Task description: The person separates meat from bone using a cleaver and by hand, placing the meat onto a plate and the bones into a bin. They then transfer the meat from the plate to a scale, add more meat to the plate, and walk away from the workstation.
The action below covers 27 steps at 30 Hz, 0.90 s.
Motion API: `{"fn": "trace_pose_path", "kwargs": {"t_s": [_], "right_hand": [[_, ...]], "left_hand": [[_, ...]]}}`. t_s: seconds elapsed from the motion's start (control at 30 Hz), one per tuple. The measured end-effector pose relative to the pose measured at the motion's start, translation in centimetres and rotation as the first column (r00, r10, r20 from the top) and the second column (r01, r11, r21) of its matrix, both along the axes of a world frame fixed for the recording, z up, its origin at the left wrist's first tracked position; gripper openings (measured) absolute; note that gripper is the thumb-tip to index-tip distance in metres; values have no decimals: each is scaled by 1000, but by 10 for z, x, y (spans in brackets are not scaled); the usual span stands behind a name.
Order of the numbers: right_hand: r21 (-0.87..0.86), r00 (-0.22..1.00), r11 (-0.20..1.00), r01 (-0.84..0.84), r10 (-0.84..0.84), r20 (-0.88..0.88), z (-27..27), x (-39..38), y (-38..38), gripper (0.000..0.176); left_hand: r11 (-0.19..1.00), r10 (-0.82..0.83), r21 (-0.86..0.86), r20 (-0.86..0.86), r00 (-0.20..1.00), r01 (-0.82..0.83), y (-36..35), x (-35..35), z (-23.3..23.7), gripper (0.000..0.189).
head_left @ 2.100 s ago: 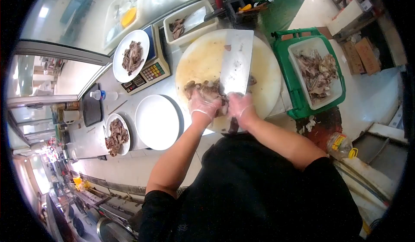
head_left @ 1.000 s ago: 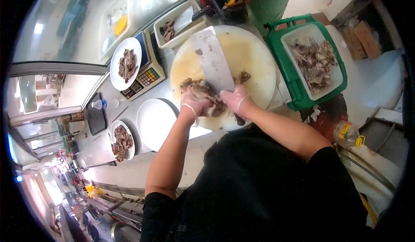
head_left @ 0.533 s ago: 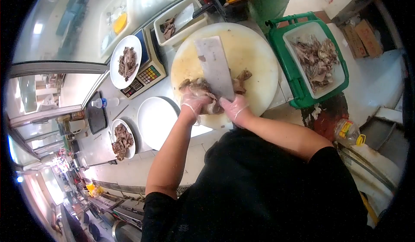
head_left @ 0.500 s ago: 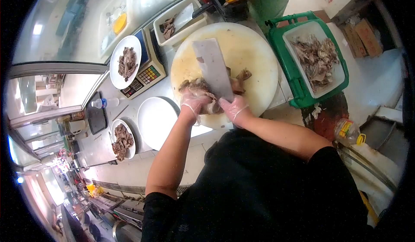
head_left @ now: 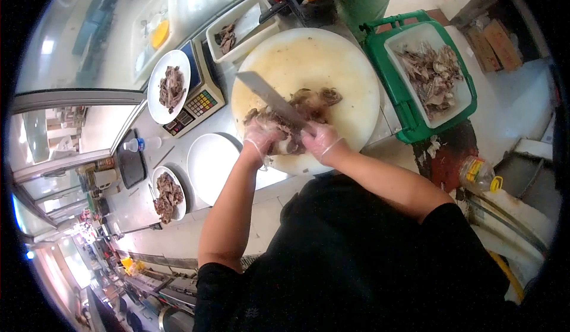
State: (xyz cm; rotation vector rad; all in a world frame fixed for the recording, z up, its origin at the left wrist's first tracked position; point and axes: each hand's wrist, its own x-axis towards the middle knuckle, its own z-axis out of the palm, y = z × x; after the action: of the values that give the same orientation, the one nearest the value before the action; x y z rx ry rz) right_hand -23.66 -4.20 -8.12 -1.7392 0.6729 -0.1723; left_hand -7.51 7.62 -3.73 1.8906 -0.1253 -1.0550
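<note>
My right hand (head_left: 324,142), in a clear plastic glove, grips a cleaver (head_left: 268,96) at the near end of its broad blade. The blade is seen nearly edge-on and slants up to the left across the cooked meat. Beside it my left hand (head_left: 263,137), also gloved, is closed on a piece of cooked meat (head_left: 289,144) with a pale part showing. More brown meat (head_left: 314,102) lies just beyond the blade. All of this is on a round, thick chopping board (head_left: 350,65). The cleaver's handle is hidden in my right hand.
Left of the board stand a digital scale (head_left: 205,102) bearing a plate of meat (head_left: 171,89), a white plate (head_left: 208,169) and another meat plate (head_left: 168,194). A white tub (head_left: 261,32) holds meat and a knife. To the right, a green bin (head_left: 409,109) carries a tray of scraps (head_left: 430,83).
The cleaver has turned from showing its broad face to nearly edge-on and now leans further left. More of the meat behind it shows. Both hands stay close to the same place.
</note>
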Motion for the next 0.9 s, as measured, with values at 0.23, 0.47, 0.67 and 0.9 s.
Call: {"fn": "trace_pose_path", "kwargs": {"t_s": [0.23,0.47,0.67,0.9], "right_hand": [[268,977,956,118,-64,-202,13,7,5,29],[192,972,978,83,-37,-232,25,12,7,30],[12,996,1000,18,-17,-90,22,14,4,26],[-196,992,976,-94,109,63,10,14,-4,32]], "left_hand": [[990,118,-76,-42,992,-121,0,-17,12,55],[945,-183,-233,211,960,231,21,-4,-27,35],[994,38,-103,-76,996,-46,-5,-14,22,32],[979,-122,-170,-47,991,113,21,24,-44,36]]}}
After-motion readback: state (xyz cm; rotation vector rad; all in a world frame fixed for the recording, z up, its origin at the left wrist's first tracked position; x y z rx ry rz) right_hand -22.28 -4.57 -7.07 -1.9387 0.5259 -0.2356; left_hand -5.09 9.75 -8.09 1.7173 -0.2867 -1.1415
